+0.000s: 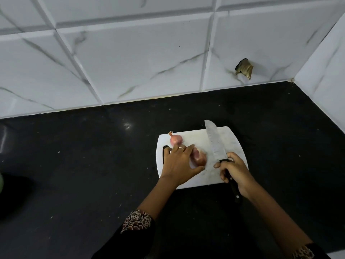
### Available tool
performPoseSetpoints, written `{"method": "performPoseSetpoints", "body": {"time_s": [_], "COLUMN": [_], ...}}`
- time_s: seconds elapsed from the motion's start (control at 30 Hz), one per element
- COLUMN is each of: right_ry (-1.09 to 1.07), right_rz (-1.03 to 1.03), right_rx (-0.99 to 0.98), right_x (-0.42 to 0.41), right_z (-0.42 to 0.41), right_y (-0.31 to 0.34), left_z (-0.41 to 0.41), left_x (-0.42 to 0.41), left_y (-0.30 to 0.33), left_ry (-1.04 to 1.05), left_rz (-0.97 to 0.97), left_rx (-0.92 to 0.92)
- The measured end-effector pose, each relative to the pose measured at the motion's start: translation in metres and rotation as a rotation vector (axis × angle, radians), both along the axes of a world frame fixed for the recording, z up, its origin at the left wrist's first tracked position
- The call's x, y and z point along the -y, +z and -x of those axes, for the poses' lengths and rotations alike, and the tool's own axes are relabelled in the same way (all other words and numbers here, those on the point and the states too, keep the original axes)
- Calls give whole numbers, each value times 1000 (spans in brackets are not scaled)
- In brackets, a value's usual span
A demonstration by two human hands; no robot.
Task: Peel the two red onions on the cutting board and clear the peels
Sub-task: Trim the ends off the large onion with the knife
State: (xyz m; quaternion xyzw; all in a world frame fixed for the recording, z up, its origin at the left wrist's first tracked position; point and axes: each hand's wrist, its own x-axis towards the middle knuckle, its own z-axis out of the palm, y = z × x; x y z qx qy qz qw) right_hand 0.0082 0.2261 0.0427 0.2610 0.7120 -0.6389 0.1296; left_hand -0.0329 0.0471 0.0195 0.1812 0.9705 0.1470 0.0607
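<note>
A white cutting board (234,144) lies on the black counter. One red onion (176,139), skin on, sits at the board's far left corner. My left hand (179,162) grips a second red onion (199,157) near the board's middle, fingers and thumb curled round it. My right hand (236,170) holds a large knife by its black handle. The knife blade (213,141) points away from me, just right of the held onion, above the board.
The black counter (93,156) extends left and toward me. A white marble-patterned tiled wall (130,62) stands behind, with a side wall (328,75) at right. A broken hole (244,68) shows in one tile. A dark object (11,195) sits at the left edge.
</note>
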Motion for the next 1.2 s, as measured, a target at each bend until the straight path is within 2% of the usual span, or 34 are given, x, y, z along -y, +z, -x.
{"method": "performPoseSetpoints", "body": {"time_s": [0.17, 0.33, 0.4, 0.67, 1.2], "right_ry": [-7, 5, 60, 313, 503], "right_rz": [-20, 71, 49, -304, -589], "right_rx": [-69, -74, -66, -60, -87], "right_x": [-6, -3, -1, 13, 23], "right_z": [-11, -18, -18, -24, -28], "right_y": [4, 8, 11, 13, 17], "left_z": [1, 0, 1, 6, 6], "left_x": [-6, -11, -10, -7, -7], "left_y": [3, 10, 11, 17, 15], "left_ry": [-6, 76, 102, 114, 136], "left_rz": [-82, -368, -422, -428, -489], "left_rx": [112, 247, 272, 230, 250]}}
